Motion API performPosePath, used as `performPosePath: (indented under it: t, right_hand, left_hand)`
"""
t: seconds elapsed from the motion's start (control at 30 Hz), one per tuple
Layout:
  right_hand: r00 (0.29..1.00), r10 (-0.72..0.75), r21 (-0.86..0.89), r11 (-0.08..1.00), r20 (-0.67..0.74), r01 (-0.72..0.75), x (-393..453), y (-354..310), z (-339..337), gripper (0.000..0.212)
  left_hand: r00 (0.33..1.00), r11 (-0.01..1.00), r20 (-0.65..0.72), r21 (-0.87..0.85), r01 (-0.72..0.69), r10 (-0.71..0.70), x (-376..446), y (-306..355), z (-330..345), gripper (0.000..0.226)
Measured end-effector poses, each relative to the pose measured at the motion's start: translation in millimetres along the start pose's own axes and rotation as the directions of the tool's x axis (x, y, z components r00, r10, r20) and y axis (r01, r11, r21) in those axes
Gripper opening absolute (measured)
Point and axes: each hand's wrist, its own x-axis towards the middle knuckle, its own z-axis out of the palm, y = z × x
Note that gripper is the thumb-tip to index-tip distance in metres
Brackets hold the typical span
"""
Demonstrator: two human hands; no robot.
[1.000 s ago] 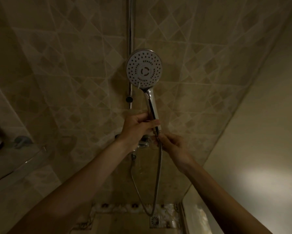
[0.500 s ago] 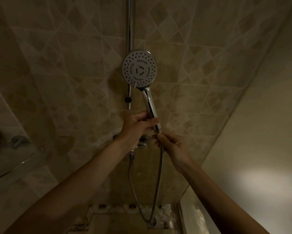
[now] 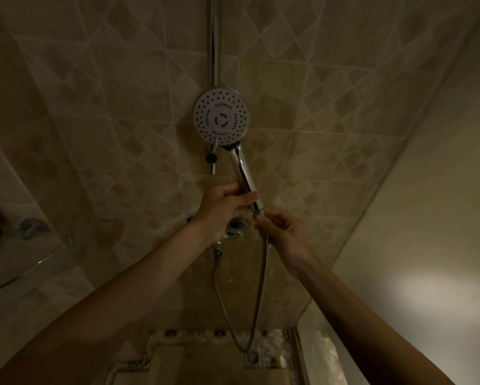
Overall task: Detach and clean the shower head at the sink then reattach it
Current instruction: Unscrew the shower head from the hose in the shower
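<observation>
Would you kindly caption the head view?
Left hand grips shower head handle; right hand pinches hose connector.

I see the left hand gripping the chrome handle of the shower head, face toward me. Right hand pinches the hose nut just below the handle. Hose loops down to the floor drain. Tiled wall behind.

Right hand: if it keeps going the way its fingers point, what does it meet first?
The right hand points up-left, pinching the hose end. First in line is the bottom of the shower head handle, then the left hand gripping it. Depth looks about equal.
</observation>
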Motion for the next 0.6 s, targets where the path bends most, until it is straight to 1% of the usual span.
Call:
performPosePath:
  t: [0.1,0.13,0.2,0.27,0.3,0.37,0.43,0.47,0.5,0.53,0.6]
  right_hand:
    - [1.0,-0.019,-0.048,0.999,-0.025,0.018,5,5,-2,0.022]
    - [1.0,-0.009,-0.047,0.999,-0.008,0.008,6,4,-2,0.02]
    - [0.996,0.022,-0.004,1.0,0.083,-0.021,8,3,-3,0.011]
    - [0.989,0.074,0.059,0.995,0.128,-0.082,8,3,-3,0.026]
    - [0.987,0.092,0.05,0.994,0.128,-0.099,9,4,-5,0.033]
    - [0.99,0.08,-0.019,0.997,0.117,-0.078,11,5,-7,0.038]
    - [0.993,0.039,-0.066,0.997,0.111,-0.031,11,7,-9,0.03]
    - [0.995,0.024,-0.054,0.998,0.096,-0.018,11,7,-9,0.022]
    - [0.998,0.01,-0.028,1.0,0.068,-0.009,11,8,-10,0.021]
    - [1.0,0.0,-0.01,1.0,0.028,0.001,11,9,-10,0.024]
    - [0.997,-0.055,-0.062,0.997,-0.048,0.052,13,12,-9,0.027]
  left_hand:
    - [1.0,1.0,-0.002,0.006,0.013,-0.013,2,-1,0,0.021]
    - [1.0,1.0,-0.002,0.003,0.013,-0.013,2,-1,0,0.022]
    - [1.0,1.0,-0.003,-0.002,0.01,-0.01,4,-1,0,0.023]
    - [1.0,1.0,-0.01,-0.002,0.013,-0.013,5,-2,-2,0.02]
    - [1.0,1.0,-0.013,-0.005,0.017,-0.017,6,-2,-2,0.018]
    - [1.0,1.0,-0.02,-0.002,0.022,-0.022,8,-4,-3,0.016]
    - [1.0,1.0,-0.025,0.006,0.013,-0.013,9,-6,-3,0.017]
    - [1.0,1.0,-0.028,0.006,0.008,-0.008,9,-6,-3,0.017]
    - [1.0,1.0,-0.031,0.002,0.005,-0.005,10,-7,-2,0.018]
    - [0.999,1.0,-0.032,-0.001,0.005,-0.005,11,-8,-2,0.02]
    - [1.0,1.0,-0.031,0.012,0.005,-0.005,13,-9,-1,0.023]
